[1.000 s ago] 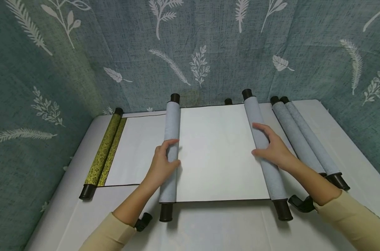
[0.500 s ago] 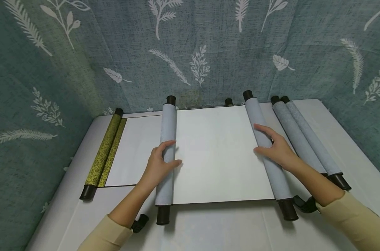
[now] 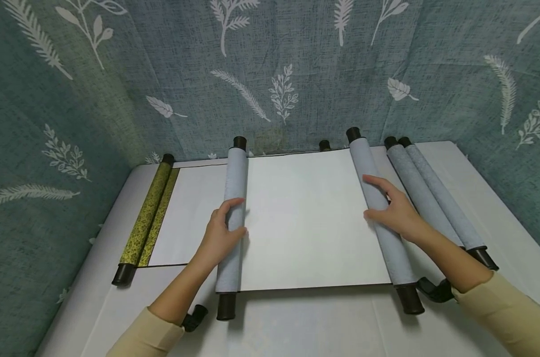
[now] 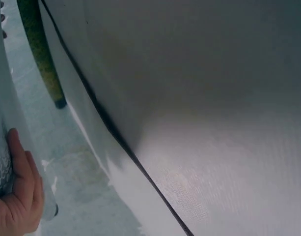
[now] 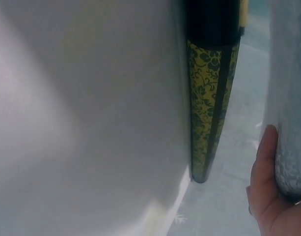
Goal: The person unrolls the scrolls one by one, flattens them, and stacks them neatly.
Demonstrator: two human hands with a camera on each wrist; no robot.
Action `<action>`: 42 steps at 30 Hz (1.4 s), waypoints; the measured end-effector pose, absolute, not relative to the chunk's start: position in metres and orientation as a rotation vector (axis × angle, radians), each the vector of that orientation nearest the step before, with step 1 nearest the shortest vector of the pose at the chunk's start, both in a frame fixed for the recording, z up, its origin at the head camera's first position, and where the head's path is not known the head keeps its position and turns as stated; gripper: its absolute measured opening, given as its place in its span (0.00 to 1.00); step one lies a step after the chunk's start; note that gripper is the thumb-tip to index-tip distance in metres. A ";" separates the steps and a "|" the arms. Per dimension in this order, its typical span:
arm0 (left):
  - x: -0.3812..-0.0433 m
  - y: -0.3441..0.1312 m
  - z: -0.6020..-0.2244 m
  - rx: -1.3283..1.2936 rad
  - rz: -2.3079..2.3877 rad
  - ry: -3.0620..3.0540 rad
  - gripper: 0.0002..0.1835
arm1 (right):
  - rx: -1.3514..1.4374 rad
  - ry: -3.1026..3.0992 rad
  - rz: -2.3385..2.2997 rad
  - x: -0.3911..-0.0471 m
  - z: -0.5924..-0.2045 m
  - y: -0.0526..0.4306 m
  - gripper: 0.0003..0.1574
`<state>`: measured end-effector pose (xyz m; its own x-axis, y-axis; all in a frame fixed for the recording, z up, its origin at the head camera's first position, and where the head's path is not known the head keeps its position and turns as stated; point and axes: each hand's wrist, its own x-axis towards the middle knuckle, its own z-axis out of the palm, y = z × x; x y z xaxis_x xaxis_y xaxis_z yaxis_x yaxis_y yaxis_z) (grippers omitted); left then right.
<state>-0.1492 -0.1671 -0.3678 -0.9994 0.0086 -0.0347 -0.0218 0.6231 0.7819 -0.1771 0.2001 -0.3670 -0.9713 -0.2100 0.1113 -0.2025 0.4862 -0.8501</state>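
On my feed the left roller [image 3: 236, 173] and right roller [image 3: 391, 253] read pale blue-grey with black ends [image 3: 226, 306], the sheet [image 3: 312, 223] plain white. The far-left scroll [image 3: 147, 218] looks yellow with small dark mottling. I get white leaves and ferns on the blue-green cloth [image 3: 314, 44], a whitish bench [image 3: 319, 332] and beige sleeves [image 3: 506, 307].

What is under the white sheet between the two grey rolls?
A dark end cap shows past the far edge of the white sheet, and a yellow-bordered sheet shows beside the left grey roll. Whatever lies directly underneath is covered and cannot be seen.
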 end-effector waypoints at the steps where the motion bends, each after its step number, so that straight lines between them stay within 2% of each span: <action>1: -0.149 -0.168 -0.367 -0.012 1.346 2.793 0.32 | -0.389 2.704 -1.549 -0.178 -0.367 0.200 0.45; 9: -0.150 -0.177 -0.368 0.086 1.420 2.715 0.30 | -0.376 2.696 -1.584 -0.177 -0.365 0.204 0.42; 16: -0.150 -0.179 -0.371 0.037 1.352 2.750 0.40 | -0.324 2.701 -1.527 -0.177 -0.364 0.204 0.54; 31: -0.149 -0.186 -0.371 0.042 1.329 2.821 0.36 | -0.430 2.741 -1.544 -0.178 -0.368 0.210 0.48; 38: -0.147 -0.190 -0.367 -0.020 1.236 2.816 0.32 | -0.395 2.748 -1.505 -0.178 -0.365 0.218 0.48; 42: -0.146 -0.193 -0.368 -0.050 1.262 2.798 0.34 | -0.388 2.724 -1.515 -0.177 -0.365 0.219 0.48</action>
<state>-0.1464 -0.1927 -0.3681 -0.9969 -0.0004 -0.0790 -0.0595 0.6620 0.7471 -0.1770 0.2190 -0.3653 -0.9694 -0.2146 0.1190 -0.2143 0.5044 -0.8365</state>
